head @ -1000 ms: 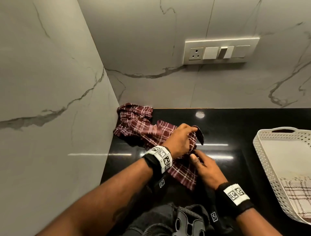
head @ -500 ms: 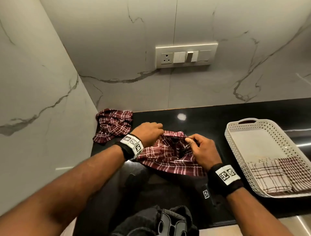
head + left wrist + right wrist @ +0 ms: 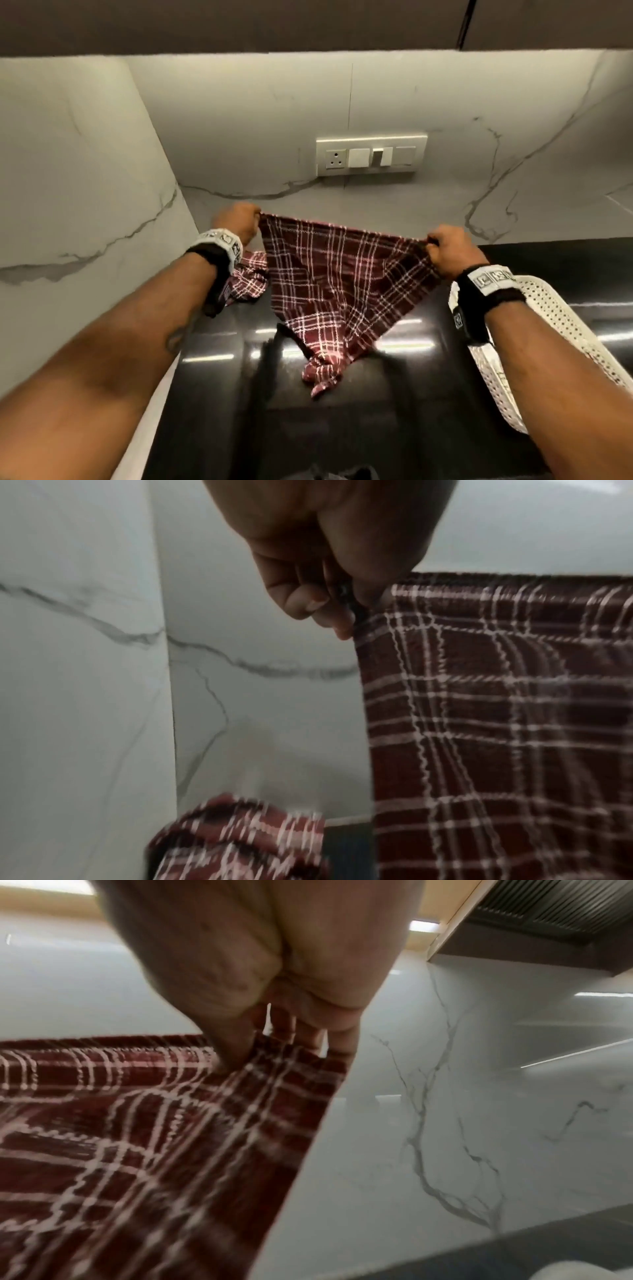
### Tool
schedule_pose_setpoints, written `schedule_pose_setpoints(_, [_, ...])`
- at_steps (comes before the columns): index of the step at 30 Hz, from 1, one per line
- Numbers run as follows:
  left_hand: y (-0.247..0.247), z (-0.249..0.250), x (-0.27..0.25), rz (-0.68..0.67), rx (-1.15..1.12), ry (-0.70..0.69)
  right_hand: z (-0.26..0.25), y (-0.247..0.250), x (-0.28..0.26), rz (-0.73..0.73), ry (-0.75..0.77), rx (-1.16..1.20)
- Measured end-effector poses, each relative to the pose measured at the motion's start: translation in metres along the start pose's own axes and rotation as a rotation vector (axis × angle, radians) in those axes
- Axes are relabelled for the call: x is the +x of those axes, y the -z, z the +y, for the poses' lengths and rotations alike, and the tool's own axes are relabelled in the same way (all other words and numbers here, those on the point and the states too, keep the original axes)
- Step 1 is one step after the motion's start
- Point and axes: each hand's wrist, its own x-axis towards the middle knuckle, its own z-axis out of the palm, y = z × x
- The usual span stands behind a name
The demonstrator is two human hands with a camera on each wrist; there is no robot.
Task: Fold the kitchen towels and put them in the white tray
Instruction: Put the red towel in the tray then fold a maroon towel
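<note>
A maroon plaid kitchen towel point(image 3: 339, 284) hangs spread in the air above the black counter point(image 3: 239, 394). My left hand point(image 3: 239, 219) pinches its upper left corner point(image 3: 363, 610), and my right hand point(image 3: 445, 246) pinches the upper right corner point(image 3: 260, 1047). The towel's lower tip point(image 3: 322, 373) droops onto the counter. A second maroon plaid towel point(image 3: 248, 281) lies crumpled in the counter's back left corner, partly behind my left wrist point(image 3: 240, 840). The white perforated tray point(image 3: 561, 322) sits at the right, mostly hidden by my right forearm.
Marble walls close off the left side point(image 3: 85, 171) and the back point(image 3: 342, 102). A switch and socket panel point(image 3: 371, 156) is mounted on the back wall. A dark cabinet underside point(image 3: 308, 24) runs overhead.
Both hands have lifted the towel off the counter and pulled its top corners apart, so it now hangs spread out. The head view has tilted upward.
</note>
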Motion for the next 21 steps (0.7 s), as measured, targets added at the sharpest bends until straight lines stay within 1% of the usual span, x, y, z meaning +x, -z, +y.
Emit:
schedule_pose_setpoints(1, [0.021,0.000,0.003,0.076,-0.052,0.054,-0.011,0.013,0.009,0.111,0.028,0.017])
schedule_pose_setpoints(3, [0.065,0.001,0.005,0.300,-0.192,0.129,-0.033,0.042,0.020,0.359,0.084,0.121])
schedule_pose_setpoints(5, [0.107,0.007,-0.008,0.517,-0.337,0.158,-0.049,0.072,0.017,0.556,0.156,0.255])
schedule_pose_setpoints(6, [0.127,0.012,-0.018,0.595,-0.399,0.140,-0.054,0.085,0.013,0.615,0.192,0.305])
schedule_pose_setpoints(7, [0.140,0.014,-0.028,0.652,-0.438,0.119,-0.055,0.093,0.008,0.634,0.230,0.356])
schedule_pose_setpoints(9, [0.157,0.020,-0.064,0.733,-0.429,0.087,-0.054,0.104,-0.014,0.586,0.331,0.445])
schedule_pose_setpoints(10, [0.157,0.023,-0.082,0.756,-0.421,0.079,-0.051,0.103,-0.028,0.552,0.364,0.472])
schedule_pose_setpoints(11, [0.154,0.026,-0.104,0.761,-0.414,0.074,-0.046,0.099,-0.043,0.523,0.389,0.483])
schedule_pose_setpoints(13, [0.133,0.032,-0.145,0.725,-0.403,0.078,-0.033,0.082,-0.073,0.470,0.418,0.471])
schedule_pose_setpoints(16, [0.078,0.040,-0.213,0.616,-0.373,0.142,0.000,0.039,-0.118,0.312,0.445,0.468])
schedule_pose_setpoints(17, [0.060,0.040,-0.233,0.576,-0.377,0.166,0.011,0.021,-0.130,0.280,0.451,0.445])
schedule_pose_setpoints(19, [0.025,0.044,-0.274,0.480,-0.386,0.186,0.034,-0.017,-0.158,0.208,0.426,0.380])
schedule_pose_setpoints(21, [-0.010,0.051,-0.316,0.366,-0.379,0.201,0.055,-0.049,-0.189,0.114,0.338,0.316])
